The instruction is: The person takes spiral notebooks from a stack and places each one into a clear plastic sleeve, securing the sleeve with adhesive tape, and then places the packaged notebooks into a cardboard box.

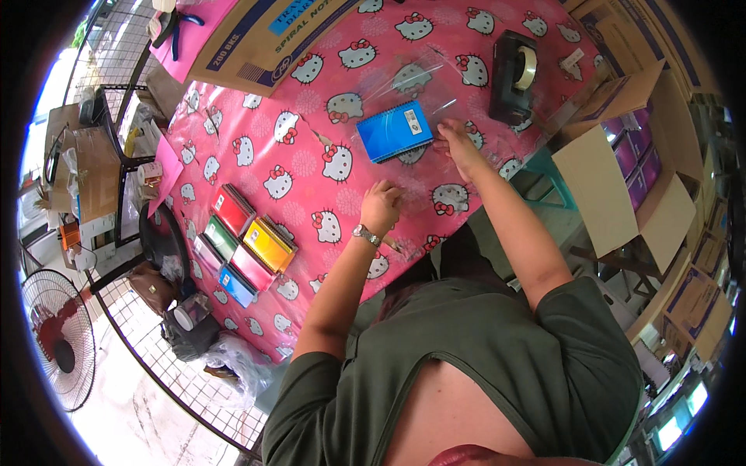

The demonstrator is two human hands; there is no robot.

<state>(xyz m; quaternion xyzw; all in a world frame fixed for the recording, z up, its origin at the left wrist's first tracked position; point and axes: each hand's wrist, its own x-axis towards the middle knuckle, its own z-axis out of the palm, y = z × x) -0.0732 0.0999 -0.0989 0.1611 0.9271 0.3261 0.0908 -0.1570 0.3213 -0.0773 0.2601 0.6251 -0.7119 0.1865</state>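
Note:
A stack of blue spiral notebooks (395, 132) lies on the pink tablecloth in front of me. A clear plastic bag (435, 76) spreads beyond and around the stack. Just right of the notebooks, my right hand (460, 149) has its fingers drawn together at the plastic's edge. My left hand (379, 208), with a watch (365, 234) on its wrist, is closed nearer to me, below the stack; what its fingers hold, if anything, is hidden. To the left sit small notebook stacks, among them red (232, 208), yellow (269, 245), green (222, 238) and blue (237, 285).
A black tape dispenser (509, 81) stands beyond my right hand. An open carton (594, 186) with purple packs is at the right. Another carton (264, 39) and pliers (177, 35) are at the far left. A fan (58, 342) stands left of the table.

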